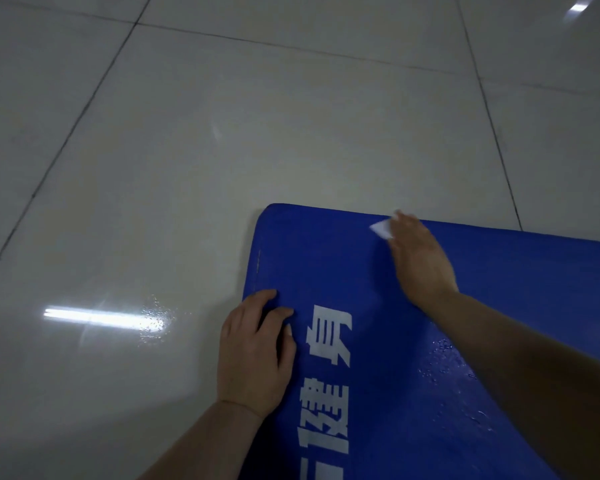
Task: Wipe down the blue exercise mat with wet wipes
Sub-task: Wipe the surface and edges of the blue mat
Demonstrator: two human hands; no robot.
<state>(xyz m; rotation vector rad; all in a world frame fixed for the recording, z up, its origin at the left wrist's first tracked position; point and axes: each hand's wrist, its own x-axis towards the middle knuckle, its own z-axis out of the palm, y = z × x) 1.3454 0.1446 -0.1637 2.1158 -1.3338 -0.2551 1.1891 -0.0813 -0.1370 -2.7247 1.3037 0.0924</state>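
The blue exercise mat (406, 323) lies flat on the floor, filling the lower right of the view, with white printed characters running along it. My right hand (418, 258) presses a white wet wipe (381, 228) onto the mat near its far edge; only a corner of the wipe shows past my fingers. My left hand (255, 351) rests flat over the mat's left edge, fingers spread, holding it down. Wet droplets glisten on the mat beside my right forearm.
Glossy pale floor tiles (187, 150) with dark grout lines surround the mat to the left and beyond. A bright lamp reflection and a wet patch (153, 320) sit on the floor left of my left hand.
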